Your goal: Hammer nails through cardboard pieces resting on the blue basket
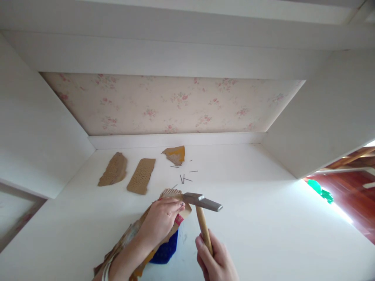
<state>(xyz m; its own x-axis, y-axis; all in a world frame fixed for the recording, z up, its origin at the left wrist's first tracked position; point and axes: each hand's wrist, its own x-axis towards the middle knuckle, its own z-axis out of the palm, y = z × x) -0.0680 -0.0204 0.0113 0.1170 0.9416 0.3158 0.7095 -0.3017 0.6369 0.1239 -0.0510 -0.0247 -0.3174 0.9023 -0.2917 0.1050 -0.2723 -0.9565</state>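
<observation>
On the white surface (263, 226), low and near the middle of the view: a ragged brown cardboard bundle (166, 237) running up on a slant from the lower left, ribbed at its far end, a red patch along its right edge. Left hand (162, 218) lies over the upper part of the bundle, thumb and fingertips drawn close near that end; a small dark spot shows at the fingertips, cannot tell whether anything is pinched there. Right hand (216, 257) closed firmly around the wooden handle of a hammer (202, 201); grey metal head just beside the left fingertips, contact with the bundle's end unclear. Deep-blue object (165, 251) partly hidden under the bundle's right side. Beyond the hands, loose nails (183, 178) scattered, some crossing or nearly so. Three torn pieces farther off: a dotted brown one at left (113, 170), a second dotted one beside it (142, 176), and a smaller one with orange on it (176, 155) near the nails. Floral panel (181, 101) behind, framed in white. Far right, below the edge, something green (319, 191) by a reddish floor (351, 203).
</observation>
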